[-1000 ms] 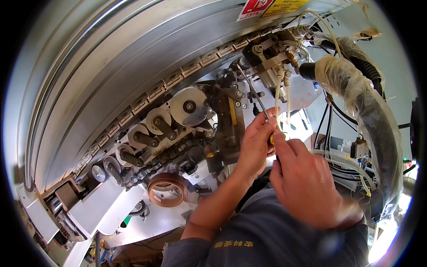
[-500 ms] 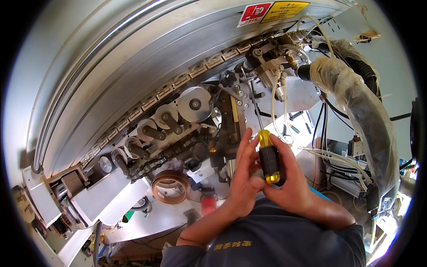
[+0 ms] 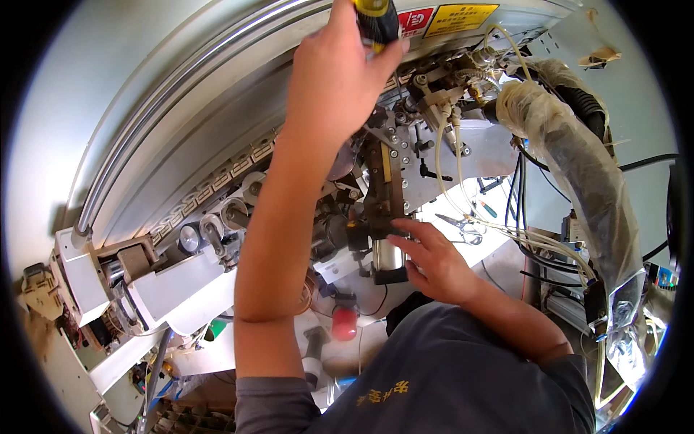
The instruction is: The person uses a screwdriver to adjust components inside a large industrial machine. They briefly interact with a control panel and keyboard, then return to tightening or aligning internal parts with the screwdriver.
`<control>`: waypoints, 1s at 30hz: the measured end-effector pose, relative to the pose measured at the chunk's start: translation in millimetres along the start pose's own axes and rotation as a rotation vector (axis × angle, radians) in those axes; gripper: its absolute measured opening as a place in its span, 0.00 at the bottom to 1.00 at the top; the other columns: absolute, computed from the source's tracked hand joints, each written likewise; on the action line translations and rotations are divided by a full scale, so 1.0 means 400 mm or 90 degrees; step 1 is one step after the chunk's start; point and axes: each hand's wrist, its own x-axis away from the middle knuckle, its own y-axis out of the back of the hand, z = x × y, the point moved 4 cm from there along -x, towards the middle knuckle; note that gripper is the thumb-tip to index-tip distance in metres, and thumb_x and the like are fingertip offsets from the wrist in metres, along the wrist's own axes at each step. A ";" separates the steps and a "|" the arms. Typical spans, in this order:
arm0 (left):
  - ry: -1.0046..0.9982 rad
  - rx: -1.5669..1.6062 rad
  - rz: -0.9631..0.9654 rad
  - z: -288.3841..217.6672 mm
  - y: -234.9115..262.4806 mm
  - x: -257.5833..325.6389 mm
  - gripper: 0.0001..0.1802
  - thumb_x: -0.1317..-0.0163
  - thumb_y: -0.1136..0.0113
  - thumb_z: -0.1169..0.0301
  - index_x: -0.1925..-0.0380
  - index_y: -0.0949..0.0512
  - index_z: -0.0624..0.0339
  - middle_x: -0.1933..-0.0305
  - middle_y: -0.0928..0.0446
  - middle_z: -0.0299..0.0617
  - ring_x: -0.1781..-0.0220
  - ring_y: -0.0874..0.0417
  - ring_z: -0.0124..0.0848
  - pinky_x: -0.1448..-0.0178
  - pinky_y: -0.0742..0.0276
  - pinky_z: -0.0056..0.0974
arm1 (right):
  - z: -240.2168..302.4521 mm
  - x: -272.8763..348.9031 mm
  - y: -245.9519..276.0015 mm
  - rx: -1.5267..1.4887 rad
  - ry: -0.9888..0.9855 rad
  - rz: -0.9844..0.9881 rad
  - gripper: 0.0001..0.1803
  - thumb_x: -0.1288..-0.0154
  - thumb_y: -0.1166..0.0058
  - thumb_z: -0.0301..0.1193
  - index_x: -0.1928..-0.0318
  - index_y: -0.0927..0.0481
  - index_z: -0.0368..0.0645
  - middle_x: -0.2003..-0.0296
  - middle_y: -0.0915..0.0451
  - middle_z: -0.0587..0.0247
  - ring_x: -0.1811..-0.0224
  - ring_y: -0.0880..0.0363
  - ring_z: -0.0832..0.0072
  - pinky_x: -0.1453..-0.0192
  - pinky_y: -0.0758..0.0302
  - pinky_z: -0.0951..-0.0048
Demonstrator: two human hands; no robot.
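Note:
High up by the machine's long metal cover, my left hand (image 3: 334,83) is closed around the black and yellow handle of a screwdriver (image 3: 379,27). A thin part of its shank shows below the fingers, pointing down toward the machine's linkage; its tip I cannot make out. Lower down, my right hand (image 3: 442,266) has its fingers apart and holds nothing. Its fingertips are at the dark bracket above a silver cylinder (image 3: 389,254), and whether they press on it is hard to tell. My left forearm covers much of the row of rollers.
A thick plastic-wrapped hose (image 3: 560,155) curves down the right side beside black cables. Pale thin tubes (image 3: 442,155) hang from the mechanism. Scissors (image 3: 468,230) lie on a white surface. A red rounded object (image 3: 345,323) sits below the machine, near my left arm.
Both hands were together around the screwdriver in front of me. My left hand has carried it up and away, and the right has let go and shifted to the cylinder.

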 end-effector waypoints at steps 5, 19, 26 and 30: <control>0.024 -0.012 0.201 0.062 -0.014 -0.043 0.22 0.37 0.33 0.69 0.52 0.33 0.70 0.68 0.18 0.61 0.62 0.15 0.59 0.60 0.21 0.51 | -0.008 -0.103 -0.107 0.065 0.201 -0.028 0.33 0.50 0.37 0.20 0.39 0.25 0.45 0.34 0.31 0.54 0.33 0.30 0.53 0.32 0.28 0.54; -0.092 0.114 0.191 0.087 -0.082 0.034 0.22 0.42 0.29 0.64 0.53 0.25 0.63 0.65 0.17 0.56 0.61 0.16 0.57 0.58 0.21 0.51 | 0.201 -0.103 0.249 0.184 0.118 -0.444 0.43 0.49 0.41 0.15 0.29 0.34 0.43 0.35 0.31 0.47 0.52 0.23 0.67 0.49 0.26 0.69; -0.154 0.169 0.116 0.083 -0.087 0.094 0.19 0.42 0.28 0.64 0.56 0.23 0.62 0.67 0.17 0.56 0.61 0.15 0.57 0.59 0.20 0.52 | 0.236 -0.240 0.365 0.264 -0.016 -0.472 0.32 0.35 0.40 0.27 0.32 0.33 0.37 0.49 0.19 0.41 0.54 0.17 0.54 0.49 0.21 0.59; -0.172 0.168 0.071 0.076 -0.080 0.085 0.12 0.40 0.32 0.70 0.61 0.21 0.65 0.69 0.17 0.57 0.62 0.15 0.55 0.59 0.19 0.50 | 0.246 -0.288 0.394 0.255 -0.077 -0.410 0.26 0.30 0.47 0.25 0.34 0.33 0.32 0.54 0.18 0.36 0.51 0.16 0.48 0.47 0.20 0.56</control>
